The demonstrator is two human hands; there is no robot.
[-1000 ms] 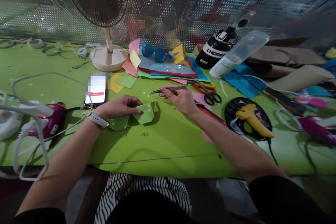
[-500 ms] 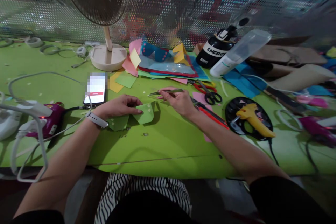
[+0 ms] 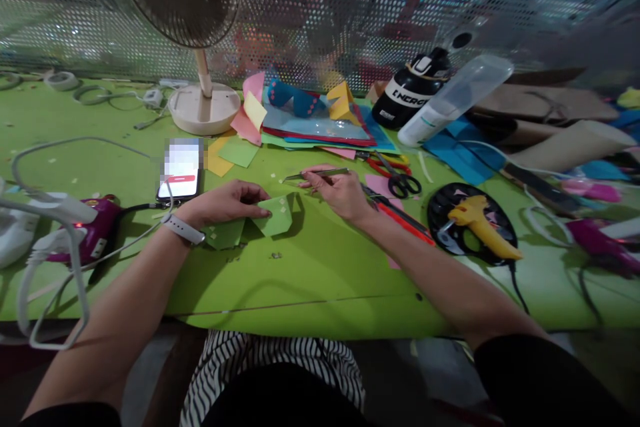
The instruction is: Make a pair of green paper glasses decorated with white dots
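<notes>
Between the thumb and fingers of my left hand (image 3: 235, 203) is the edge of a folded green paper cutout (image 3: 278, 220), its free part standing off the table. Small pale squares dot the surface of that cutout. My right hand (image 3: 337, 190) pinches a pair of metal tweezers (image 3: 325, 174), whose tips point left. Just beyond the tips lies a tiny pale paper square (image 3: 280, 176) on the green tabletop (image 3: 320, 273). I cannot make out whether the tips hold anything.
Left of my hands are a phone (image 3: 181, 170) and a fan (image 3: 205, 107). Ahead lie blue paper glasses (image 3: 293, 99) on plastic-wrapped sheets. To the right are scissors (image 3: 404, 185), a red-handled tool (image 3: 407, 225), a yellow glue gun (image 3: 477, 220) on a black tray and a black bottle (image 3: 400, 103).
The whole view has shifted very slightly. Both hands, the green paper and the tweezers keep nearly the same positions.
</notes>
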